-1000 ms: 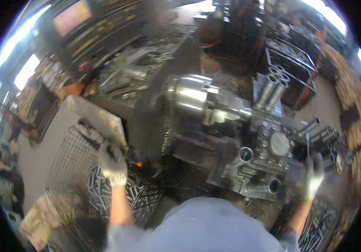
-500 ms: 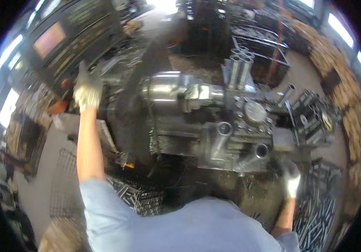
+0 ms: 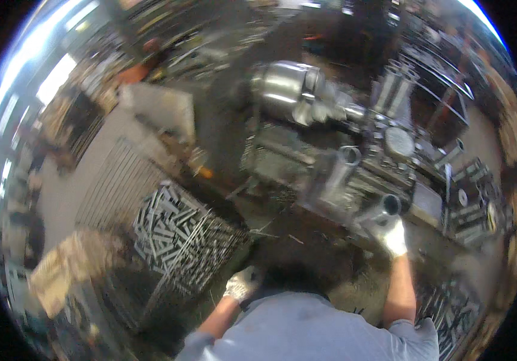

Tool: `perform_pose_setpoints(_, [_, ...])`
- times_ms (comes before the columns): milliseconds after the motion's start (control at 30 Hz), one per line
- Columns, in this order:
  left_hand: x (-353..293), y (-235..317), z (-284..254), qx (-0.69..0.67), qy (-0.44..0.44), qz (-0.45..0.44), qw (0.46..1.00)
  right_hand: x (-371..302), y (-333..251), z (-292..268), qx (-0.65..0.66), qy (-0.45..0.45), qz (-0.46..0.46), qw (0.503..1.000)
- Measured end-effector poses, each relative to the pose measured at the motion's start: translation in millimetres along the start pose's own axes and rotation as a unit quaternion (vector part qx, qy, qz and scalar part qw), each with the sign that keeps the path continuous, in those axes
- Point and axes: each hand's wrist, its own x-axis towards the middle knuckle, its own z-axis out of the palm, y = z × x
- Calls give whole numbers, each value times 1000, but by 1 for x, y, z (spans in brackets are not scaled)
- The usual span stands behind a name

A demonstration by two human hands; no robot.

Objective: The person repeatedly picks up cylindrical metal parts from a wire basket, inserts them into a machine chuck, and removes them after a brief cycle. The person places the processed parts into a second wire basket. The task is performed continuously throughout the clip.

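Note:
My right hand [image 3: 392, 239], in a white glove, is closed at the near side of a slanting metal tube [image 3: 367, 218] on the lathe carriage; motion blur softens its fingers. My left hand [image 3: 243, 284], also gloved, is low beside my body, close to a wire basket [image 3: 195, 256] of short metal pieces. Its fingers are dark and smeared, so their pose is unclear. A second metal tube [image 3: 339, 171] slants up from the carriage. Beyond it, the shiny lathe chuck [image 3: 284, 84] faces a round-topped tool post [image 3: 400, 142].
Several upright tubes [image 3: 392, 87] stand behind the tool post. More short tubes [image 3: 472, 198] lie to the right. Metal rods [image 3: 451, 313] fill the lower right. At left are a wire rack [image 3: 111, 186], a pale panel [image 3: 162, 111] and a brown sack [image 3: 78, 265].
My left hand has come down from the far left of the lathe to beside my body. The right hand has moved up and left to the near tube. The view has swung left.

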Motion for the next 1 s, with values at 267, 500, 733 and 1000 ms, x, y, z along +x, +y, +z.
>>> perform_pose_setpoints(267, [-127,-84,45,-94,203,-47,974,-76,-57,116,310,-232,-193,902])
perform_pose_setpoints(500, [-331,-219,134,-169,363,-297,867,-267,-209,279,-55,-476,-414,774])
perform_pose_setpoints(733, [-497,-254,270,-340,443,-570,603,-486,-313,344,-56,-700,-509,498])
perform_pose_setpoints(1000, [-511,-169,435,-266,606,-745,-86,-686,-401,400,66,-702,-673,222])
